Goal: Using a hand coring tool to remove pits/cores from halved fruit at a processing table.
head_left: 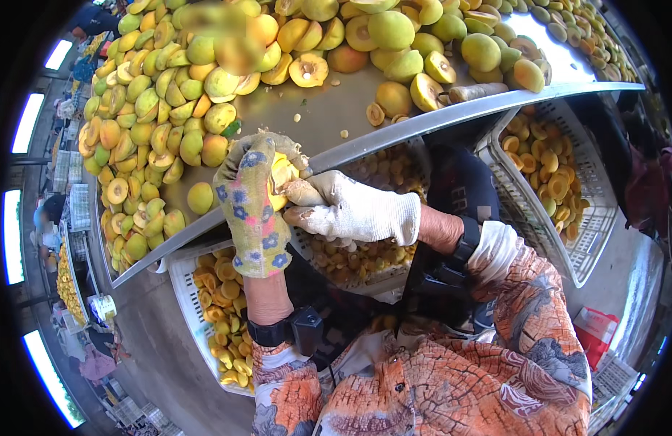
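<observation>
Metal-edged table (281,120), heaped with yellow-green fruit (150,98)

Table: spans the upper view; its pale metal edge (452,116) runs along the near side. Fruit, whole and cut, is piled densely at the left and along the far side; a bare patch lies in the middle.

Person: orange-and-grey patterned jacket (452,370), sleeves up to the wrists.

Crates: right crate (512,192), white, slatted, tilted in view, with fruit halves inside. Left crate (184,291), white, likewise holding halves, below the table edge. More halves lie between these two, below the hands.

Right hand: white glove (357,207), fingers curled in, thumb side against the fruit piece. Cannot tell whether it grips anything else.

Left hand: floral glove (256,189), closed around a yellow fruit piece (281,173). Piece sits at the near table edge, between the two hands, partly covered by fingers.

Wrists: black strap (463,243) on the right, black strap with a boxy unit (305,330) on the left.

Small items on table: brown handle-like object (477,91) near the edge, green leaf (232,128), pale seed (344,134) on the bare patch.
</observation>
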{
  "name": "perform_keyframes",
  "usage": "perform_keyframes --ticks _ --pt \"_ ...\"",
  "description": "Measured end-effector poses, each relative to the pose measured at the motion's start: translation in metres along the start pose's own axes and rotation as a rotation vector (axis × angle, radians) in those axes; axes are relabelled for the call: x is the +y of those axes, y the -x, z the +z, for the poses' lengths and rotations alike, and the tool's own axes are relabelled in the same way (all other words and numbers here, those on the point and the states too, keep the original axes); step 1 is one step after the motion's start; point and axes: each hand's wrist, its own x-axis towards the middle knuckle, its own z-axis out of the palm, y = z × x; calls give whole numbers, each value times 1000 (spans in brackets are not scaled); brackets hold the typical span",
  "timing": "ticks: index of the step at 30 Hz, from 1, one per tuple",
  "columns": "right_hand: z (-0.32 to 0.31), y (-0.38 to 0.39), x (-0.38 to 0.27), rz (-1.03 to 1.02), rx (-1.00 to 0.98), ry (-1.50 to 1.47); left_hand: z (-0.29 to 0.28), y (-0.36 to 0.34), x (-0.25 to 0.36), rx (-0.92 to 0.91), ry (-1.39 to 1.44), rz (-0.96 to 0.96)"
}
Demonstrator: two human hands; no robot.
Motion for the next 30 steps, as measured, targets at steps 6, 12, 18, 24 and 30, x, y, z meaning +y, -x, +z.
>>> perform_keyframes --ticks 6,12,18,24,30 --pt "-2 5 7 64 -178 -321 3 3 -7 32 -168 227" --pt "7 -1 21 -197 146 240 -21 1 -27 -99 209 -35" --pt "9 7 34 -140 199 268 -11 11 -21 -141 197 -97" --pt "5 11 3 117 -21 -97 -9 9 -18 -81 -213 327" --pt "6 12 3 112 -21 -197 -8 12 -21 0 -229 294"
